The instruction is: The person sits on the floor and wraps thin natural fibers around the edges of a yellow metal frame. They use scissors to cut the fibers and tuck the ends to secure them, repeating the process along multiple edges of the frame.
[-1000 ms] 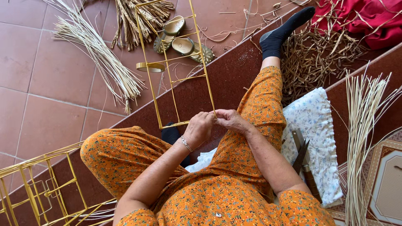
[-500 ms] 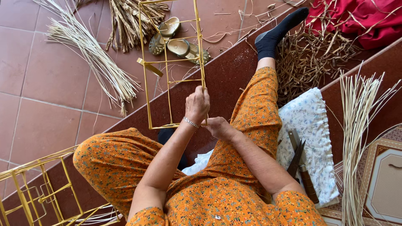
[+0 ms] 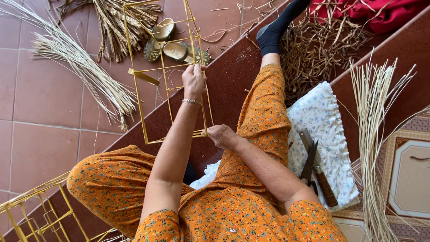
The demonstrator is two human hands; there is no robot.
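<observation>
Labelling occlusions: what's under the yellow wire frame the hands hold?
Seen through the yellow wire frame: a pair of sandals on red floor tiles, and the dark red step. The left hand and right hand cover small patches beneath.

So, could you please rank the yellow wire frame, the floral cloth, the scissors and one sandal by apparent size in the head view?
1. Yellow wire frame
2. Floral cloth, looks roughly similar in area; unsure
3. Scissors
4. Sandal, farther away, so close to the scissors
</observation>
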